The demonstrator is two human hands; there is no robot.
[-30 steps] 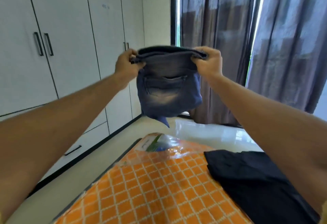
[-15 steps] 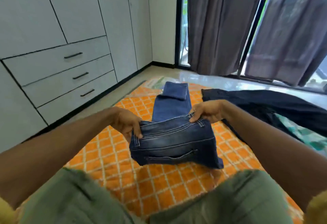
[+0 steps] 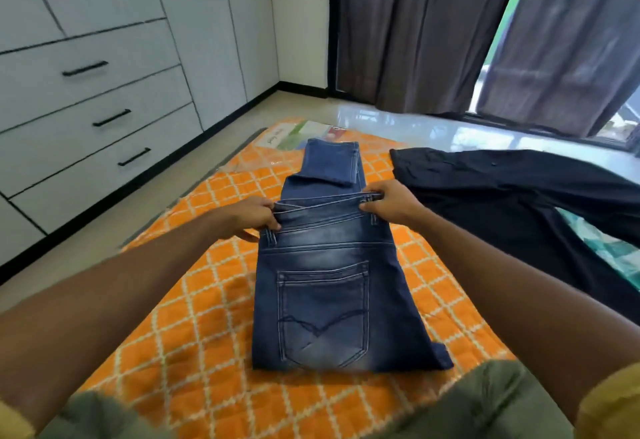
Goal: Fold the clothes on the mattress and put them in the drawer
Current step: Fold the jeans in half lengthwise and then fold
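Blue jeans (image 3: 329, 275) lie mid-mattress (image 3: 194, 300), long axis 6-to-12 o'clock, waistband at the far end of the upper fold, legs running on toward 12; left hand (image 3: 249, 218) and right hand (image 3: 388, 203) each pinch a waistband corner, best kept level and taut so edges stack square.

Single head cam, wide-angle, fwd & down, close over mattress (image 3: 180, 300), drawers (image 3: 86, 119) at left.

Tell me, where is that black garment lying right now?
In the head view the black garment lies spread on the right side of the orange mattress, just right of the blue jeans and the right hand, near the curtains.
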